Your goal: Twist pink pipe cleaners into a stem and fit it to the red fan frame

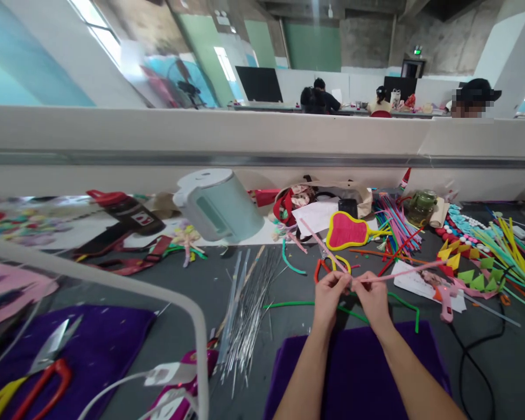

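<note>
The left hand (331, 291) and right hand (373, 296) pinch pink stem (420, 268), one piece or two, I can't quite say from here.

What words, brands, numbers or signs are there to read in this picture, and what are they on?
No text can be read for certain.
Dark bottle: white patch with a red mark, too small to read.
Green lit sign at the back of the room: too small to read.
White paper by the pink glue gun: faint marks, too blurred to read.
</note>
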The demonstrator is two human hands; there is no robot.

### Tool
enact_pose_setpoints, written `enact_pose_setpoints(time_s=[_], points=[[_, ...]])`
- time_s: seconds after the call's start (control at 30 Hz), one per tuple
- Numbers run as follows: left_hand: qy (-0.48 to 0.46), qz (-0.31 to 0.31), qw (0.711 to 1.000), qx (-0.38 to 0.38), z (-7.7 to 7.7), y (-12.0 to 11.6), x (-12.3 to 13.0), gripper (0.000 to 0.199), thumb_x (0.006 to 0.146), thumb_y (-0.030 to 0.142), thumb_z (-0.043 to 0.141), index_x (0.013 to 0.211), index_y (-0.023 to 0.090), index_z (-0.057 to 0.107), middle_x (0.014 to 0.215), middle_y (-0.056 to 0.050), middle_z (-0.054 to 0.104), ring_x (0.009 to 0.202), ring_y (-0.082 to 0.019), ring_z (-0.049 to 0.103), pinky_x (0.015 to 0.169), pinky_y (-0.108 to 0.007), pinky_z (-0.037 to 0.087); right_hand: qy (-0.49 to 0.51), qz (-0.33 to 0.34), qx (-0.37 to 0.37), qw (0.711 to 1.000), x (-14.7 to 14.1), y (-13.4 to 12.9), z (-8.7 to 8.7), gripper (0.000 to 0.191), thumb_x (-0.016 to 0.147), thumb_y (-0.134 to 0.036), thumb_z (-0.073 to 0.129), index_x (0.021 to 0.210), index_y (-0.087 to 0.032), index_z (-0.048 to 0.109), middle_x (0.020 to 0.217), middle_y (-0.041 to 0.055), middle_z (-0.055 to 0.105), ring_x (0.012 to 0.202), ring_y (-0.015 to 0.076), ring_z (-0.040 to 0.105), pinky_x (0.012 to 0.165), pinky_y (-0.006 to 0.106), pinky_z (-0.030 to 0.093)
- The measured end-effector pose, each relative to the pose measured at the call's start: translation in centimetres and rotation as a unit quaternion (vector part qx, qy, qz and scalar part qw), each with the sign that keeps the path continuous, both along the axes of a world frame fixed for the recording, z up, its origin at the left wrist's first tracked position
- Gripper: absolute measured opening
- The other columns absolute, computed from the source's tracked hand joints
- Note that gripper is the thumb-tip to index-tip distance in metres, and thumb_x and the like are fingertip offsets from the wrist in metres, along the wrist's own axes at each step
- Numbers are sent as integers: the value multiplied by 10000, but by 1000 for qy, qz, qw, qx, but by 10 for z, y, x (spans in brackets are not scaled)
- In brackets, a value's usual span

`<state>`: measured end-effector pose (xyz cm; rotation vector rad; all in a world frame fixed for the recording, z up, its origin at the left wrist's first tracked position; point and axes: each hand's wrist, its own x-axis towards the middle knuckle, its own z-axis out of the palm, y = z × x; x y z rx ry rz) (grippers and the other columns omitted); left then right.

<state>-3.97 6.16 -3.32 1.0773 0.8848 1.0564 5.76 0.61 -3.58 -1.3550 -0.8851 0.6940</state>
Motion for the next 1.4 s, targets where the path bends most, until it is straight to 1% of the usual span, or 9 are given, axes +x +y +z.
enact_pose_setpoints(time_s=[0.13, 0.23, 0.43, 0.57, 0.67, 0.83, 1.03, 1.23, 1.4], points=[[13, 21, 1000, 14, 0, -4, 4, 310, 592, 419, 771, 609, 144, 628, 551, 21, 567, 491, -86, 470, 488, -199, 388, -328, -67, 89, 938, -1, -5, -4, 242, 881, -223, 467, 658, -202, 559, 642, 31, 564, 647, 165, 515, 628, 281, 397], [10, 25, 999, 21, 0, -5, 3, 318, 605, 411, 764, 558, 149, 590, 512, 34, 528, 487, -82, 453, 500, -199, 378, -393, -45, 111, 912, -5, -7, -4, 273, 901, -200, 434, 660, -206, 561, 645, 42, 568, 654, 173, 514, 642, 289, 397], [13, -4, 999, 34, 0, -1, -5, 301, 632, 393, 752, 571, 141, 599, 507, 28, 543, 492, -87, 466, 511, -202, 366, -66, 14, -11, 998, -5, -2, 3, 133, 777, -253, 581, 664, -186, 600, 619, 16, 624, 560, 138, 524, 552, 256, 391], [-7, -54, 998, 41, 1, -1, -9, 294, 652, 386, 747, 586, 141, 598, 517, 30, 537, 490, -80, 461, 515, -201, 366, 241, 161, -91, 953, 3, 0, 8, 158, 651, -293, 674, 623, -163, 588, 501, -14, 590, 399, 77, 404, 421, 205, 284], [-22, -63, 998, 24, 1, -2, -6, 323, 637, 407, 755, 572, 146, 577, 500, 36, 517, 475, -78, 452, 505, -201, 364, 295, 184, -94, 933, 5, 0, 9, 170, 637, -293, 676, 601, -165, 570, 475, -26, 564, 385, 66, 375, 410, 196, 262], [3, -3, 1000, 13, 1, -4, 1, 317, 631, 435, 748, 614, 149, 611, 543, 21, 560, 477, -80, 453, 487, -199, 380, -47, -7, 9, 999, -1, -2, 3, 162, 775, -272, 579, 635, -191, 580, 572, -3, 582, 524, 122, 482, 516, 239, 361], [23, 27, 999, 27, -3, -3, 1, 312, 618, 417, 757, 581, 151, 600, 512, 33, 526, 473, -80, 444, 484, -198, 368, -353, -45, 95, 930, -6, -6, -4, 259, 882, -199, 442, 661, -201, 577, 657, 43, 589, 665, 171, 530, 649, 286, 406], [14, -15, 999, 31, -2, 0, -9, 286, 645, 391, 747, 602, 147, 606, 524, 15, 565, 493, -96, 484, 521, -215, 391, 35, 71, -41, 996, -1, -2, 5, 136, 741, -270, 621, 641, -179, 606, 554, -1, 610, 469, 109, 467, 465, 224, 341], [-5, -68, 996, 51, 4, 0, -15, 314, 634, 417, 751, 569, 148, 601, 524, 15, 536, 499, -95, 471, 524, -220, 387, 328, 235, -99, 910, 5, -4, 13, 158, 617, -266, 714, 625, -152, 605, 485, -23, 597, 377, 56, 386, 403, 186, 278]])
